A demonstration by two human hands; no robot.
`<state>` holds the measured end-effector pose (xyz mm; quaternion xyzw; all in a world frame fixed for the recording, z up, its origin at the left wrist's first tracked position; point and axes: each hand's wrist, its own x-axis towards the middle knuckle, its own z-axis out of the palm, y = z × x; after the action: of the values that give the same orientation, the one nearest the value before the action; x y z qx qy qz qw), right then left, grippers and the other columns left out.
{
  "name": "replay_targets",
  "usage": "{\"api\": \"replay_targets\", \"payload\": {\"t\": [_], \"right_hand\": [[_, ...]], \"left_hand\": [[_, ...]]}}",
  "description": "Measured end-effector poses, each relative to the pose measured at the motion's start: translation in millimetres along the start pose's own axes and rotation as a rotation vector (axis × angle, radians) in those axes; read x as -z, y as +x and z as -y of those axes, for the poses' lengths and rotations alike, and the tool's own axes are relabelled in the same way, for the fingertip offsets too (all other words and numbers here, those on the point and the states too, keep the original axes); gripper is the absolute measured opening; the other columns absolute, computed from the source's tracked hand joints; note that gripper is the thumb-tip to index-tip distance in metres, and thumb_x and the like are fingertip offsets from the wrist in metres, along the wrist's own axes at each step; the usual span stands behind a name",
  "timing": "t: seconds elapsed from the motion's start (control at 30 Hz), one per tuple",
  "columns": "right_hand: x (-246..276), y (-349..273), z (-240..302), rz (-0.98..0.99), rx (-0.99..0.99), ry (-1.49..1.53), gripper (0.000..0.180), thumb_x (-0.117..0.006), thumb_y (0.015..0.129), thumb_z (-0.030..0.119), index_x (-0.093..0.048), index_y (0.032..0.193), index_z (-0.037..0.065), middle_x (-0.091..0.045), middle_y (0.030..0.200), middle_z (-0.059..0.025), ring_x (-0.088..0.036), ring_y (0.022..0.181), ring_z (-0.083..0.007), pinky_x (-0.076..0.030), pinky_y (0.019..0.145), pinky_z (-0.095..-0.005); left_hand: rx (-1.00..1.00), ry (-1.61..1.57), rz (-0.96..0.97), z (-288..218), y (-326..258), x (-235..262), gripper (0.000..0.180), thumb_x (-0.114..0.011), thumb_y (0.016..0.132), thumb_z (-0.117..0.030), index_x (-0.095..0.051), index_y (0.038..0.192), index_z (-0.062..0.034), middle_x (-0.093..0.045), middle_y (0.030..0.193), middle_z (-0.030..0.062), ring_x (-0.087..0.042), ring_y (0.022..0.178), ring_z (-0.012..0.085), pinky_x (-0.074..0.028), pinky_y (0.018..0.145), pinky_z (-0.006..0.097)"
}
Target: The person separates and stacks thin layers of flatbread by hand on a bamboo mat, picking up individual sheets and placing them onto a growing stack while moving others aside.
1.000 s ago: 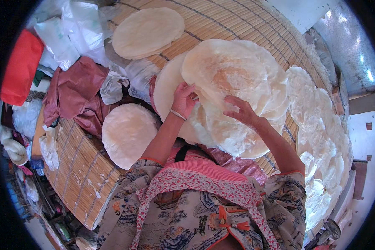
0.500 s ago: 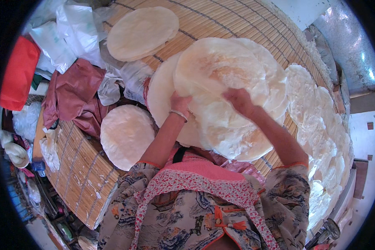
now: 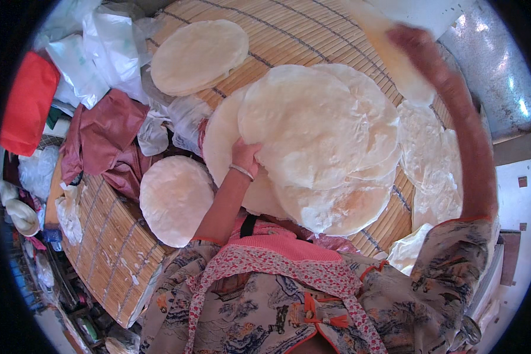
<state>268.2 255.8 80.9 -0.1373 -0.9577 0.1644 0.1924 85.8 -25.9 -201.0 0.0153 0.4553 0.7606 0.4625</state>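
In front of me lies a spread pile of thin, pale round flatbreads (image 3: 312, 124), overlapping one another on a slatted bamboo mat. My left hand (image 3: 245, 156), with a bracelet at the wrist, pinches the left edge of the top round. Far to the right, my right hand (image 3: 412, 38) is raised with the arm stretched out, smeared by motion. A blurred pale flatbread (image 3: 389, 59) hangs from it, its fingers closed at the upper edge. Another bread pile (image 3: 428, 153) lies beneath that arm.
A smaller stack of rounds (image 3: 200, 56) sits at the far left of the bamboo mat (image 3: 301, 23). One more round (image 3: 177, 200) lies left of my left forearm. Plastic bags (image 3: 115, 53), a maroon cloth (image 3: 103, 135) and a red bag (image 3: 28, 103) crowd the left side.
My right hand has swung from the middle of the pile to the far right, carrying a flatbread. The brown-patched round is gone from the pile's top. My left hand has shifted slightly.
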Motion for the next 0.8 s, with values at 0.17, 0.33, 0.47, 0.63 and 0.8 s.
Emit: {"api": "replay_targets", "payload": {"t": [0.17,0.33,0.47,0.63,0.8], "right_hand": [[-165.5,-73.2,53.1,0.156,0.1,-0.217,0.009,-0.048,0.071,0.007,-0.051,0.079,0.006,-0.057,0.072,-0.0126,-0.056,0.071,-0.0316,-0.043,0.061,-0.0426],[-215.6,-95.7,105.2,0.403,-0.132,-0.099,0.017,-0.048,0.079,0.021,-0.047,0.08,0.004,-0.055,0.076,-0.0167,-0.055,0.07,-0.0351,-0.042,0.06,-0.0457],[-198.7,-88.4,112.7,0.281,-0.114,-0.14,0.023,-0.051,0.079,0.026,-0.045,0.084,0.004,-0.055,0.077,-0.0186,-0.054,0.072,-0.036,-0.042,0.06,-0.0461],[-199.3,-78.7,62.5,0.203,-0.171,0.049,0.016,-0.053,0.077,0.017,-0.052,0.077,0.001,-0.056,0.07,-0.0168,-0.057,0.071,-0.0303,-0.043,0.062,-0.0402],[-130.1,-37.9,-54.1,-0.091,-0.207,0.249,0.014,-0.059,0.073,0.017,-0.06,0.077,0.003,-0.057,0.073,-0.0107,-0.051,0.068,-0.0208,-0.042,0.065,-0.0323]], "left_hand": [[0.002,-0.064,0.133,-24.1,-13.5,-36.6,0.026,-0.049,0.072,0.002,-0.046,0.098,-0.002,-0.056,0.09,0.0127,-0.058,0.08,0.0259,-0.052,0.064,0.041],[0.075,-0.014,0.131,-33.8,-13.8,-46.8,0.019,-0.047,0.074,-0.002,-0.046,0.094,-0.0004,-0.055,0.087,0.0148,-0.059,0.072,0.0268,-0.052,0.057,0.042],[0.051,0.022,0.187,-43.8,-10.3,-53.3,0.016,-0.045,0.075,-0.003,-0.044,0.091,0.0022,-0.054,0.085,0.018,-0.058,0.071,0.0307,-0.052,0.06,0.044],[0.123,-0.178,0.27,-44.9,-1.8,-70.0,0.02,-0.049,0.076,-0.006,-0.042,0.091,0.0045,-0.052,0.086,0.021,-0.056,0.077,0.0349,-0.049,0.07,0.046],[0.215,-0.155,0.163,-21.4,14.1,-40.4,0.019,-0.051,0.077,-0.007,-0.044,0.089,0.0056,-0.052,0.084,0.0226,-0.054,0.077,0.0343,-0.048,0.076,0.045]]}}
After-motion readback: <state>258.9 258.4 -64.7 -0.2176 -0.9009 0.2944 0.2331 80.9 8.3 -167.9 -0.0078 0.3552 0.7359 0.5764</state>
